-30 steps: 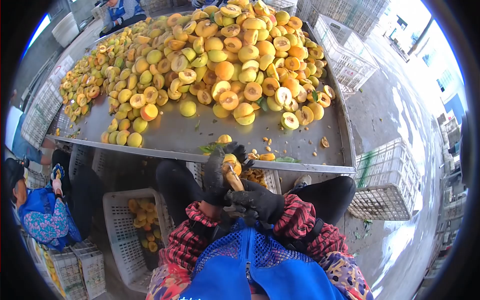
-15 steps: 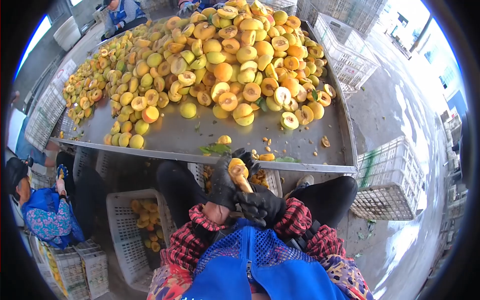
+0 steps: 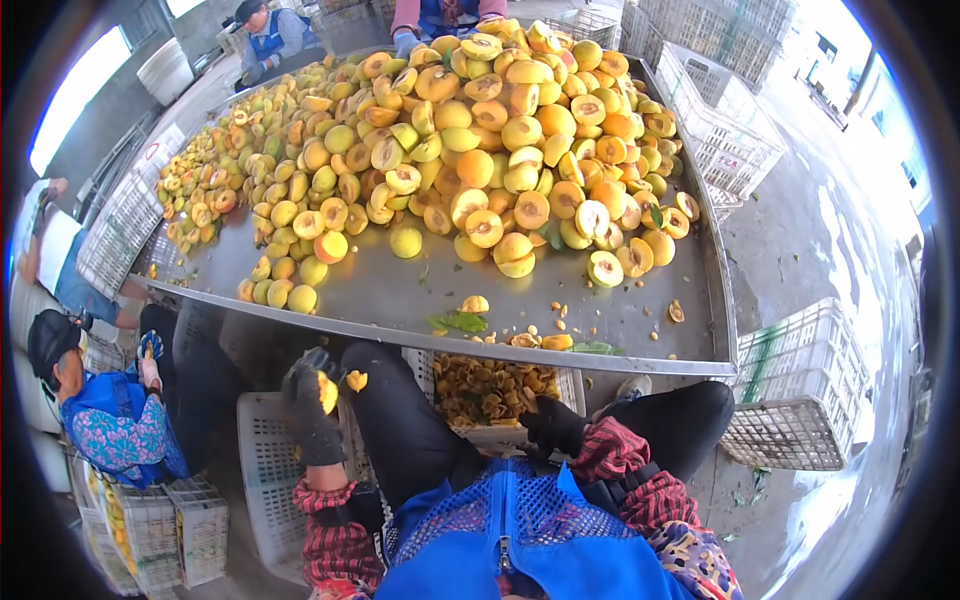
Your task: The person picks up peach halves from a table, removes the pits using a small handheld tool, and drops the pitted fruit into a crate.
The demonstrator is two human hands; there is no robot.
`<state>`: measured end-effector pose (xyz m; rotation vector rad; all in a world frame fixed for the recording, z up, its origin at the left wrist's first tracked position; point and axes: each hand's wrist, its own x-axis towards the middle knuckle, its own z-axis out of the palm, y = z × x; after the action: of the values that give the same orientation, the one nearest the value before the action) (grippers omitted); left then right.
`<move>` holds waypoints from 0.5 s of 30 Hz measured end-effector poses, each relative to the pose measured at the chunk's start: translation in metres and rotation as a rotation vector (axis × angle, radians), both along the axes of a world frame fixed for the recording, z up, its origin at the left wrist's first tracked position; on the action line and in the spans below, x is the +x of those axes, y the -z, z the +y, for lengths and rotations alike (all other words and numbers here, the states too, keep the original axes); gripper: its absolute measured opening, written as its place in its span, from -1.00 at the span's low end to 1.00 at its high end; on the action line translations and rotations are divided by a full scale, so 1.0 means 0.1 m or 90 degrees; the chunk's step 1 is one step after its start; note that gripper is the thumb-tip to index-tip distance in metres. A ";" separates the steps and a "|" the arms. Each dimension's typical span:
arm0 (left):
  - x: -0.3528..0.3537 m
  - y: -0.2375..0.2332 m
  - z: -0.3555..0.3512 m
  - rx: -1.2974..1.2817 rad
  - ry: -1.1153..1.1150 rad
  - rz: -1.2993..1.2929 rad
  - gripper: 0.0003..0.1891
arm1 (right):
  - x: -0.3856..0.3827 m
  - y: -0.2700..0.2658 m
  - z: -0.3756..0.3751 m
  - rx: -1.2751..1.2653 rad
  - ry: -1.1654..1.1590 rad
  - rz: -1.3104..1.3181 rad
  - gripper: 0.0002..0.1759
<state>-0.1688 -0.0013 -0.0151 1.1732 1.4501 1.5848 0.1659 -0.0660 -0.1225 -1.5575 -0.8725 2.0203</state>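
Observation:
My left hand [image 3: 312, 405], in a black glove, is above the white plastic crate [image 3: 265, 470] at my left knee. Its fingers are apart, blurred by motion. One yellow peach piece [image 3: 327, 392] shows against the glove and another peach piece [image 3: 356, 380] is just right of it, apparently in the air. My right hand [image 3: 555, 425], also black-gloved, is curled over the right edge of a crate [image 3: 572, 390] between my knees. That crate holds many brown-orange fruit scraps [image 3: 480, 390]. Whatever the right fingers hold is hidden.
A metal table [image 3: 400, 290] ahead bears a heap of whole and halved peaches [image 3: 490, 170]. Its raised front edge runs above my knees. White crates stand at right [image 3: 800, 385] and behind right [image 3: 720, 130]. Co-workers sit at left [image 3: 115, 410] and across the table [image 3: 275, 40].
My hands were together around a peach piece before my lap. Now they are apart: the left has swung over the left crate, letting pieces go; the right has moved slightly right. The view has shifted.

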 end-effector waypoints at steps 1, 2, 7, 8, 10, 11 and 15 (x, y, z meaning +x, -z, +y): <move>-0.10 0.02 0.00 -0.017 -0.002 -0.067 -0.64 | 0.01 0.07 -0.03 -0.005 -0.002 -0.046 -0.66; -0.19 0.04 0.02 -0.020 -0.009 -0.160 -0.64 | 0.02 0.15 -0.06 -0.014 0.005 -0.040 -0.64; -0.96 0.43 0.06 -0.092 -0.183 -0.186 -0.63 | 0.10 0.11 -0.05 -0.074 0.032 -0.044 -0.66; -1.58 0.89 0.09 -0.169 -0.184 0.012 -0.63 | 0.11 0.10 -0.03 -0.089 0.036 -0.053 -0.67; -1.57 0.97 0.08 -0.267 -0.393 0.668 -0.67 | 0.13 0.25 -0.04 -0.132 0.051 -0.016 -0.65; -1.35 0.72 0.15 -0.215 -0.354 0.609 -0.67 | 0.15 0.33 -0.04 -0.155 0.062 0.002 -0.64; -0.55 -0.01 0.25 -0.171 -0.124 0.246 -0.65 | 0.14 0.39 -0.03 -0.120 0.047 -0.018 -0.69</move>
<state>-0.2242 0.0237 -0.0138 1.2528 2.0111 1.2757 0.1796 -0.0686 -0.1615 -1.6967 -0.6391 2.0822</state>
